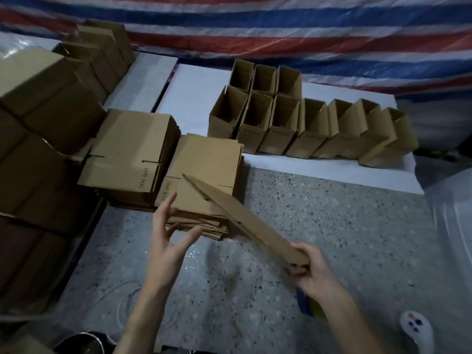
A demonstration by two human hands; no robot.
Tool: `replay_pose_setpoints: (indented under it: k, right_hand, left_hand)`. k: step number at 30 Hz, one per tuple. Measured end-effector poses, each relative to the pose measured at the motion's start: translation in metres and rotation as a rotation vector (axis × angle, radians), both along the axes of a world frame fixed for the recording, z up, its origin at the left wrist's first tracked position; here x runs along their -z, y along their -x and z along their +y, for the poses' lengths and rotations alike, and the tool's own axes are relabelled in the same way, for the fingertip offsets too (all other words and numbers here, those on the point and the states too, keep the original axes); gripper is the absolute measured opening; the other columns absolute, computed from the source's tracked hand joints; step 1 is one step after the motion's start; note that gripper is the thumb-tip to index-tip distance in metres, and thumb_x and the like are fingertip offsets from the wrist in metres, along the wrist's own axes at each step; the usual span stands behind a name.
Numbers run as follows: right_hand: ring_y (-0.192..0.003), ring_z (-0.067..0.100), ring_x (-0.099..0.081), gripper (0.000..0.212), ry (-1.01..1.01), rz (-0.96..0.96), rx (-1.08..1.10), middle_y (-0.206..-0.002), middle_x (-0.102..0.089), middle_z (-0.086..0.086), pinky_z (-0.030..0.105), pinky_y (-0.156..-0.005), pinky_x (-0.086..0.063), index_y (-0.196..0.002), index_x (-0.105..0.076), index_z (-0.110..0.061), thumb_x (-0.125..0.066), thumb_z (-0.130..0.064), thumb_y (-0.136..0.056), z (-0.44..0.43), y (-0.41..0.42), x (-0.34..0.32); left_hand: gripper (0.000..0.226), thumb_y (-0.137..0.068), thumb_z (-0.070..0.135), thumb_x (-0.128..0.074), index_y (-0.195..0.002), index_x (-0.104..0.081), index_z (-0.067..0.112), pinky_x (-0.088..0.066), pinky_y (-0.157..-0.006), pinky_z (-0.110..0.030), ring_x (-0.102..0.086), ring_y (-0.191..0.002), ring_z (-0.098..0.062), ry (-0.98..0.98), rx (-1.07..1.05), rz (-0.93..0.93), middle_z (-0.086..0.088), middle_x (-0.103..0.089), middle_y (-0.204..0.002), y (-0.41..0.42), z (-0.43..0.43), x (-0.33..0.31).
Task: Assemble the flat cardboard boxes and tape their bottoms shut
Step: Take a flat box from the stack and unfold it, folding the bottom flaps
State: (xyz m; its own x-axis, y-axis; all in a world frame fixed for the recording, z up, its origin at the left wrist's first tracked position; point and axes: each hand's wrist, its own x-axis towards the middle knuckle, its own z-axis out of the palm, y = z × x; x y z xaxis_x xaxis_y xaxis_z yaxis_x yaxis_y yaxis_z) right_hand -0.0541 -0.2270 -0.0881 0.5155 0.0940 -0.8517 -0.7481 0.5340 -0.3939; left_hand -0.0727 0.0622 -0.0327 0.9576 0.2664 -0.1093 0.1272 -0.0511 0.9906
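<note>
My right hand (313, 270) grips the near end of a flat folded cardboard box (245, 218), held edge-on and slanting up and away to the left. My left hand (168, 236) is open with fingers spread, just left of that flat box and not touching it, hovering over the near edge of a stack of flat boxes (204, 169). A second stack of flat boxes (130, 152) lies to its left. Several assembled open boxes (281, 118) stand in rows on a white sheet (199, 98) at the back.
Large bundles of cardboard (38, 139) are piled along the left side. A striped red, white and blue tarp (281, 29) hangs behind. The speckled floor (332, 226) lies under my hands. A white slipper (416, 328) and a dark blue item (305, 302) sit near the right forearm.
</note>
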Motion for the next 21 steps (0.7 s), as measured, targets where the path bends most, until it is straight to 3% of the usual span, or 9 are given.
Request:
replay_pose_setpoints:
  k: [4, 6, 8, 11, 13, 14, 16, 18, 21]
  right_hand:
    - [-0.033, 0.006, -0.041, 0.046, -0.355, 0.144, 0.029, -0.067, -0.057, 0.012, 0.011, -0.028, -0.028, -0.118, -0.061, 0.016, -0.048, -0.017, -0.088, -0.033, 0.024, 0.006]
    - [-0.034, 0.007, -0.042, 0.048, -0.361, 0.182, -0.041, -0.061, -0.053, 0.011, 0.012, -0.028, -0.029, -0.120, -0.058, 0.022, -0.041, -0.018, -0.098, -0.041, 0.031, 0.008]
    - [-0.036, 0.011, -0.045, 0.046, -0.312, 0.198, -0.075, -0.063, -0.053, 0.013, 0.015, -0.030, -0.035, -0.122, -0.057, 0.020, -0.041, -0.016, -0.098, -0.040, 0.032, 0.007]
    - [-0.067, 0.031, -0.068, 0.023, 0.146, 0.078, -0.107, -0.091, -0.070, 0.028, 0.037, -0.061, -0.061, -0.105, -0.063, 0.003, -0.048, -0.013, -0.099, -0.029, 0.028, 0.010]
    - [-0.094, 0.031, -0.068, 0.022, 0.618, -0.055, -0.044, -0.111, -0.071, 0.020, 0.043, -0.087, -0.056, -0.095, -0.067, -0.013, -0.049, -0.025, -0.103, -0.025, 0.029, 0.016]
    - [-0.104, 0.026, -0.067, 0.024, 0.714, -0.177, 0.031, -0.113, -0.072, 0.009, 0.042, -0.094, -0.053, -0.096, -0.070, -0.023, -0.051, -0.036, -0.102, -0.025, 0.031, 0.015]
    - [-0.118, 0.009, -0.062, 0.030, 0.755, -0.488, 0.085, -0.120, -0.069, -0.014, 0.036, -0.100, -0.048, -0.111, -0.068, -0.044, -0.047, -0.060, -0.097, -0.026, 0.037, 0.010]
    - [-0.123, -0.002, -0.055, 0.043, 0.700, -0.668, -0.019, -0.133, -0.060, -0.021, 0.032, -0.099, -0.044, -0.130, -0.051, -0.059, -0.050, -0.071, -0.089, -0.029, 0.045, 0.018]
    - [-0.124, -0.002, -0.051, 0.072, 0.768, -0.675, -0.345, -0.133, -0.056, -0.021, 0.028, -0.099, -0.041, -0.145, -0.040, -0.048, -0.068, -0.066, -0.082, -0.019, 0.058, 0.039]
  left_hand:
    - [0.118, -0.055, 0.054, -0.089, -0.149, -0.019, 0.061, -0.027, -0.112, -0.029, -0.026, -0.144, 0.009, -0.097, 0.286, 0.057, 0.036, -0.024, -0.156, -0.001, 0.002, 0.008]
    - [0.116, -0.057, 0.046, -0.092, -0.151, -0.024, 0.055, -0.031, -0.109, -0.027, -0.037, -0.139, 0.005, -0.035, 0.336, 0.039, 0.026, -0.038, -0.154, -0.005, -0.001, 0.010]
    - [0.098, -0.059, 0.035, -0.094, -0.144, -0.046, 0.039, -0.042, -0.104, -0.033, -0.055, -0.130, -0.009, 0.056, 0.310, 0.048, 0.010, -0.061, -0.138, -0.005, -0.005, 0.011]
    - [0.056, -0.056, 0.028, -0.091, -0.105, -0.067, 0.016, -0.057, -0.086, -0.030, -0.070, -0.103, -0.022, 0.102, 0.149, 0.096, -0.001, -0.076, -0.104, 0.001, -0.009, 0.021]
    - [0.050, -0.058, 0.029, -0.086, -0.101, -0.067, 0.016, -0.057, -0.076, -0.022, -0.071, -0.098, -0.016, 0.122, 0.108, 0.144, 0.001, -0.076, -0.100, 0.009, -0.009, 0.032]
    - [0.049, -0.060, 0.030, -0.085, -0.104, -0.067, 0.017, -0.056, -0.076, -0.022, -0.071, -0.097, -0.013, 0.136, 0.106, 0.181, 0.003, -0.076, -0.102, 0.014, -0.009, 0.038]
    - [0.047, -0.064, 0.032, -0.083, -0.107, -0.067, 0.021, -0.054, -0.079, -0.026, -0.070, -0.096, -0.008, 0.119, 0.121, 0.254, 0.008, -0.075, -0.103, 0.024, -0.013, 0.055]
    - [0.043, -0.067, 0.032, -0.082, -0.107, -0.067, 0.023, -0.053, -0.076, -0.025, -0.069, -0.095, -0.009, 0.058, 0.145, 0.339, 0.010, -0.075, -0.100, 0.036, -0.019, 0.078]
    - [0.042, -0.074, 0.026, -0.082, -0.112, -0.065, 0.019, -0.052, -0.073, -0.029, -0.066, -0.103, -0.021, 0.049, 0.181, 0.491, -0.001, -0.072, -0.105, 0.055, -0.030, 0.118]
